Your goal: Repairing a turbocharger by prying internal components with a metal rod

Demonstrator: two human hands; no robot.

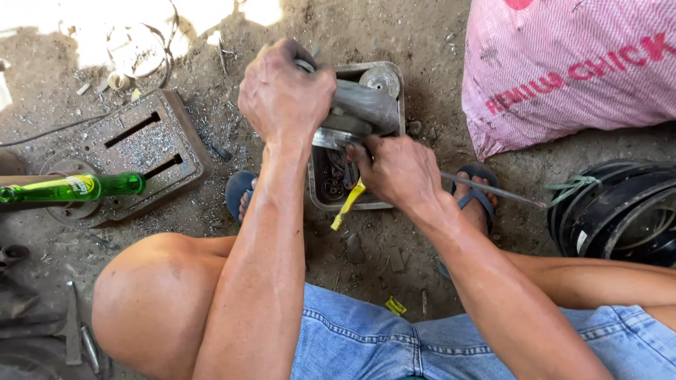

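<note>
L hand [285, 95] grips grey metal part [362, 105]; R hand [394, 169] fingers pinch underneath (over tray [394, 70]).

Posture: the person squats, both bare knees bent wide, arms reaching forward between them.
Left arm: bare forearm runs up the middle of the view, straight, veins standing out.
Left hand [285, 95]: back of the hand faces the camera, fingers curled over and clenched tight, knuckles uppermost.
Right arm: bare forearm comes in from the lower right, angled up and to the left, elbow bent.
Right hand [394, 169]: sits lower than the left hand and just beside it, palm turned down, fingers pinched together at their tips.
Wrists: left wrist straight; right wrist slightly cocked inward.
Feet: both in blue sandals, toes partly showing.
</note>
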